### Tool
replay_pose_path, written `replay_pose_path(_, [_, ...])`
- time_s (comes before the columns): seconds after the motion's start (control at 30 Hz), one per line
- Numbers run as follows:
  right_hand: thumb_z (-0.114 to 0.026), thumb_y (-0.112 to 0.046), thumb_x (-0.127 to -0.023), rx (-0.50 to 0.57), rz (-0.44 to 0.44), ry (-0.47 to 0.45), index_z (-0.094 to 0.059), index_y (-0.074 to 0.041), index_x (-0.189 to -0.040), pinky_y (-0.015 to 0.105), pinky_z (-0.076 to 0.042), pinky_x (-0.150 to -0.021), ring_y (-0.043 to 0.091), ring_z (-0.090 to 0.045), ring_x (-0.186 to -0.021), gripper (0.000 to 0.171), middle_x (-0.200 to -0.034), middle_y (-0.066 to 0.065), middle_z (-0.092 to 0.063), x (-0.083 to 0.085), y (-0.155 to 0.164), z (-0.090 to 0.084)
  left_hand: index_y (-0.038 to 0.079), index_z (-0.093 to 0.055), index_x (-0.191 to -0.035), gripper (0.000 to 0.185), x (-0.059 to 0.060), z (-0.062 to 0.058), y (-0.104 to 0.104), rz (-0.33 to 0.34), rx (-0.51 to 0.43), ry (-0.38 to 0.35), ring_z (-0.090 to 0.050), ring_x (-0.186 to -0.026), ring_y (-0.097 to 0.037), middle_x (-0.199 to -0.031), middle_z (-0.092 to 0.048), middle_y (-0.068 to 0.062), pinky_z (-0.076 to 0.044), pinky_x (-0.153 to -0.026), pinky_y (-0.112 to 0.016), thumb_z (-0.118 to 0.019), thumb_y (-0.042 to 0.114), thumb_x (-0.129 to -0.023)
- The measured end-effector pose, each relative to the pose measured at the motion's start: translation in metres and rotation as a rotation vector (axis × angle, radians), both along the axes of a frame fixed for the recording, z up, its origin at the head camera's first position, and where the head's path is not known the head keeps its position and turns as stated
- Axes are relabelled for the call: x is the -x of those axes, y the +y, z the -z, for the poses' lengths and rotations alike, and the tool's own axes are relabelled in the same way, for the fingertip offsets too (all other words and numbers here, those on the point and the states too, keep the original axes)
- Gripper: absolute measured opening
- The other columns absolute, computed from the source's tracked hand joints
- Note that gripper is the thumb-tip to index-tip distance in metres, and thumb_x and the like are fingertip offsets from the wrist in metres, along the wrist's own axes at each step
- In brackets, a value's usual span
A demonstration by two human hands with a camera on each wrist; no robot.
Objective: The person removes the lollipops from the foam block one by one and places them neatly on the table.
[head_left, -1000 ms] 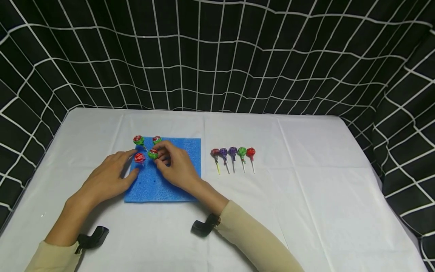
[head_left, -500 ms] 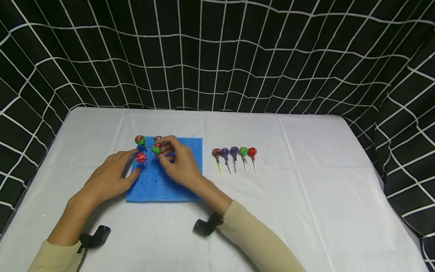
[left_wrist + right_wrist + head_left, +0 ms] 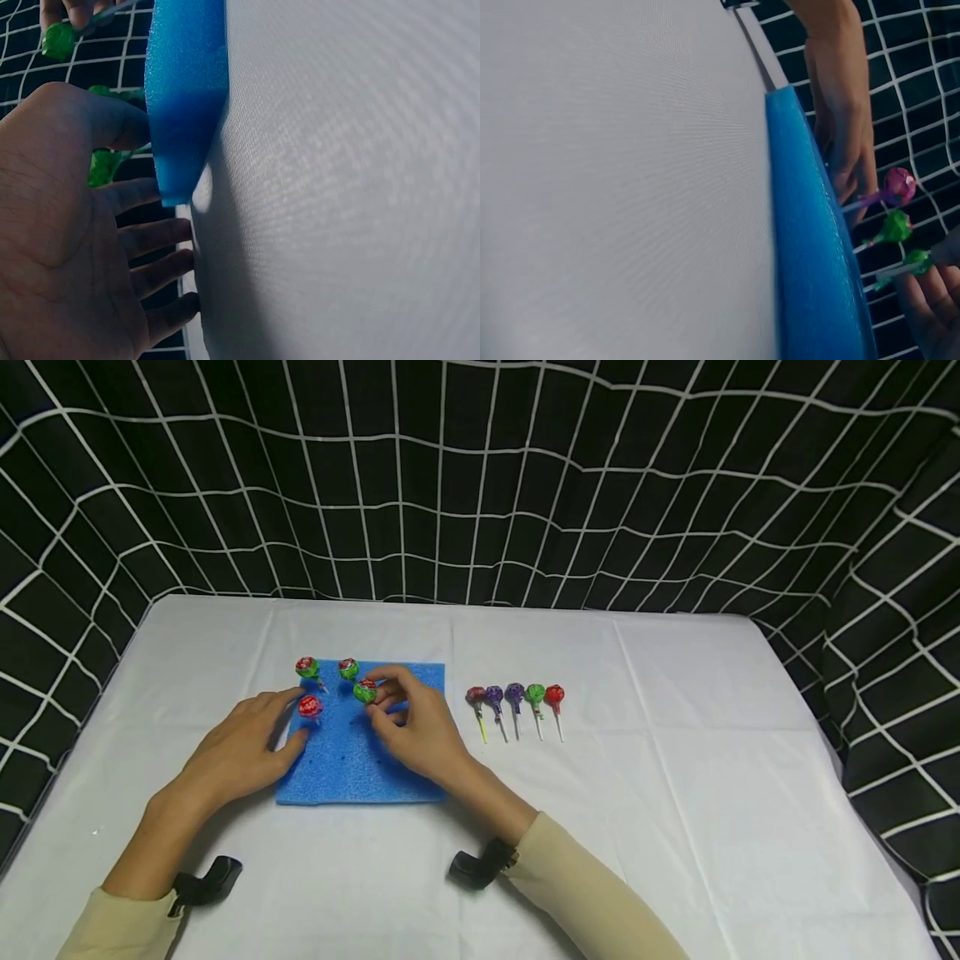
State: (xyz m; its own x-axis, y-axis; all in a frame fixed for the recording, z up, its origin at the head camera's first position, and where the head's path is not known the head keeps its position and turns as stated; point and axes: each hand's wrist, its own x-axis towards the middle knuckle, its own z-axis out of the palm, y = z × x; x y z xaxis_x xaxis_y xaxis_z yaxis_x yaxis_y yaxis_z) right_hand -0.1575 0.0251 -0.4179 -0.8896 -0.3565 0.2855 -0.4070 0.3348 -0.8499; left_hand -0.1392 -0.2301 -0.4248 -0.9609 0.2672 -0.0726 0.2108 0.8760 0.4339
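My right hand (image 3: 416, 722) pinches a green-and-red wrapped lollipop (image 3: 365, 692) by its head, over the back part of the blue foam block (image 3: 337, 781). In the right wrist view this lollipop's stick (image 3: 894, 271) points toward the foam. Three more lollipops stand in the foam: a green-and-red one (image 3: 307, 667) at the back left corner, another (image 3: 348, 669) to its right, and a red one (image 3: 309, 707) nearer the front. My left hand (image 3: 240, 747) rests at the foam's left edge, fingers loosely extended, thumb against the block.
To the right of the foam, several lollipops lie side by side on the white cloth, among them a purple one (image 3: 514, 693), a green one (image 3: 535, 694) and a red one (image 3: 554, 695). Small holes mark the foam's front left. A black gridded curtain (image 3: 480, 485) surrounds the table.
My right hand has moved right across the foam with the lollipop, which now sits to the right of the back ones. The left hand stays in place.
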Motion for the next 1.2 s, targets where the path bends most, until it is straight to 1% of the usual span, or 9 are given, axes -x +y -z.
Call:
replay_pose_path(0.13, [-0.070, 0.000, -0.097, 0.002, 0.021, 0.002, -0.063, -0.003, -0.132, 0.022, -0.063, -0.079, 0.022, -0.072, -0.095, 0.036, -0.104, 0.015, -0.073, -0.003, 0.008, 0.002, 0.003, -0.042, -0.160, 0.067, 0.000, 0.000, 0.001, 0.001, 0.003, 0.006, -0.041, -0.150, -0.052, -0.161, -0.046, -0.028, -0.036, -0.121, -0.071, -0.058, 0.037, -0.104])
replay_pose_path(0.33, [-0.071, 0.001, -0.096, -0.008, 0.062, -0.021, -0.063, -0.002, -0.131, 0.020, -0.062, -0.078, 0.023, -0.072, -0.096, 0.036, -0.104, 0.016, -0.073, -0.008, 0.024, 0.008, 0.002, -0.043, -0.159, 0.067, -0.001, 0.004, 0.001, 0.013, 0.001, 0.007, -0.042, -0.149, -0.052, -0.160, -0.048, -0.028, -0.037, -0.121, -0.070, -0.058, 0.037, -0.104])
replay_pose_path(0.47, [-0.072, 0.001, -0.096, 0.015, 0.090, -0.041, -0.063, -0.002, -0.130, 0.022, -0.063, -0.077, 0.021, -0.070, -0.095, 0.036, -0.105, 0.015, -0.073, -0.009, 0.036, 0.009, 0.003, -0.043, -0.159, 0.067, -0.001, 0.004, 0.000, 0.010, 0.006, 0.008, -0.041, -0.150, -0.052, -0.160, -0.047, -0.028, -0.036, -0.121, -0.071, -0.058, 0.037, -0.104])
replay_pose_path(0.6, [-0.072, 0.002, -0.095, 0.049, 0.129, -0.072, -0.065, -0.003, -0.128, 0.025, -0.064, -0.077, 0.019, -0.069, -0.095, 0.034, -0.105, 0.014, -0.072, -0.008, 0.049, 0.008, 0.003, -0.041, -0.159, 0.067, -0.001, 0.002, 0.000, 0.010, 0.009, 0.002, -0.040, -0.150, -0.052, -0.161, -0.046, -0.028, -0.036, -0.121, -0.071, -0.058, 0.037, -0.104])
replay_pose_path(0.7, [-0.072, 0.002, -0.095, 0.055, 0.142, -0.079, -0.064, -0.003, -0.129, 0.025, -0.064, -0.078, 0.020, -0.070, -0.096, 0.035, -0.106, 0.016, -0.072, -0.008, 0.059, 0.007, 0.003, -0.041, -0.159, 0.067, -0.001, 0.002, -0.002, 0.012, 0.011, 0.004, -0.040, -0.150, -0.052, -0.161, -0.046, -0.028, -0.036, -0.121, -0.071, -0.058, 0.036, -0.104])
replay_pose_path(0.93, [-0.072, 0.001, -0.095, 0.063, 0.186, -0.070, -0.066, -0.002, -0.128, 0.019, -0.061, -0.075, 0.019, -0.070, -0.092, 0.034, -0.103, 0.017, -0.072, -0.008, 0.079, 0.002, 0.002, -0.042, -0.159, 0.065, 0.000, 0.002, -0.002, 0.015, 0.002, 0.017, -0.042, -0.149, -0.051, -0.159, -0.049, -0.027, -0.037, -0.120, -0.070, -0.058, 0.036, -0.104])
replay_pose_path(1.07, [-0.071, 0.002, -0.095, 0.053, 0.190, -0.059, -0.066, -0.003, -0.128, 0.019, -0.061, -0.075, 0.019, -0.070, -0.089, 0.034, -0.101, 0.017, -0.072, -0.008, 0.090, -0.002, 0.002, -0.043, -0.158, 0.065, -0.002, 0.002, -0.001, 0.004, -0.007, 0.022, -0.043, -0.148, -0.051, -0.158, -0.050, -0.028, -0.037, -0.120, -0.071, -0.058, 0.035, -0.104])
replay_pose_path(1.2, [-0.070, 0.002, -0.095, 0.037, 0.216, -0.051, -0.066, -0.004, -0.128, 0.018, -0.060, -0.074, 0.017, -0.069, -0.090, 0.034, -0.101, 0.016, -0.073, -0.008, 0.101, -0.003, 0.002, -0.042, -0.159, 0.066, -0.002, 0.001, 0.001, 0.003, -0.004, 0.022, -0.042, -0.149, -0.051, -0.158, -0.049, -0.028, -0.037, -0.120, -0.071, -0.058, 0.035, -0.104])
